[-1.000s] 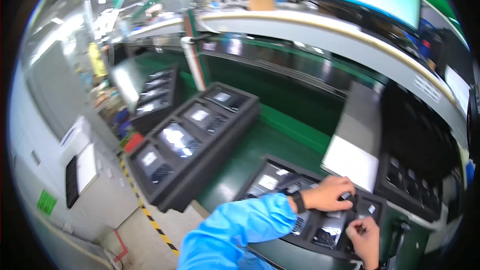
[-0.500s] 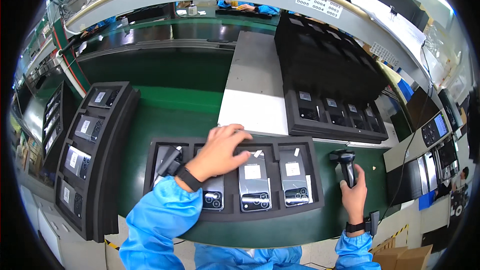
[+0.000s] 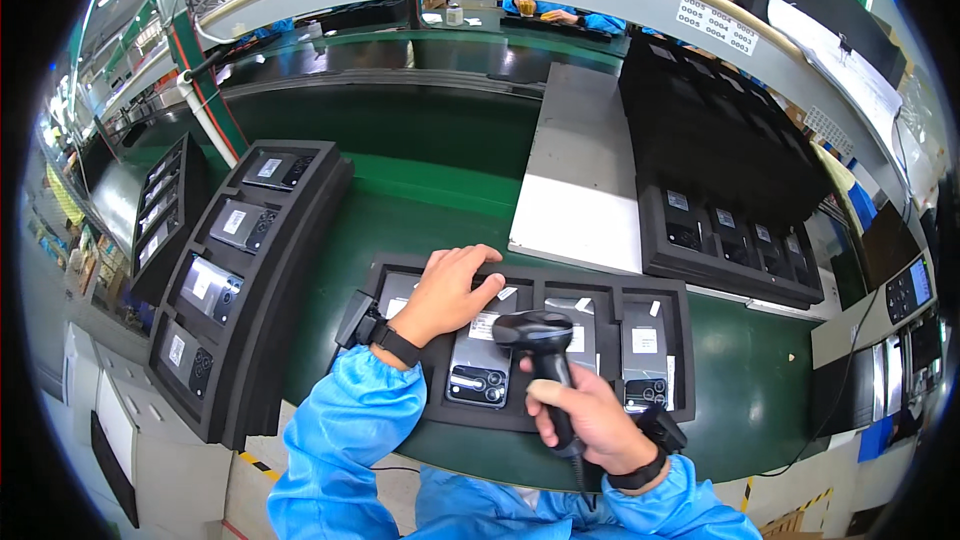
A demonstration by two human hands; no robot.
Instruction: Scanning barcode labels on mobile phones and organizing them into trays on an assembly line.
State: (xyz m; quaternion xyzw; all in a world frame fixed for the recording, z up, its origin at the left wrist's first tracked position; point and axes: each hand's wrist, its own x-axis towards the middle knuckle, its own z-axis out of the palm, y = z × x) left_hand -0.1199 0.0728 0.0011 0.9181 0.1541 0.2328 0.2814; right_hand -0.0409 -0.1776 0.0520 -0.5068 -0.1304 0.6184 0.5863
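Nearest the body, the right forearm comes up from the lower edge in a blue sleeve (image 3: pixel 660 500) and slants leftward. The right hand (image 3: pixel 585 415) is wrapped around the handle of a black handheld scanner (image 3: pixel 540 335), thumb laid across the grip. The scanner's head sits above the middle of a dark foam tray (image 3: pixel 682 340), whose phones (image 3: pixel 478 375) lie back side up in their compartments.

A little farther, the left forearm reaches up and inward across the tray's left end. The left hand (image 3: pixel 450 290) is palm down near the upper rim, fingers loosely bent, thumb apart, gripping nothing visible; whether its fingertips touch the foam, I cannot tell.

Beyond, a second phone tray (image 3: pixel 320 175) stands at the left, and a pale panel (image 3: pixel 580 215) lies behind the near tray.
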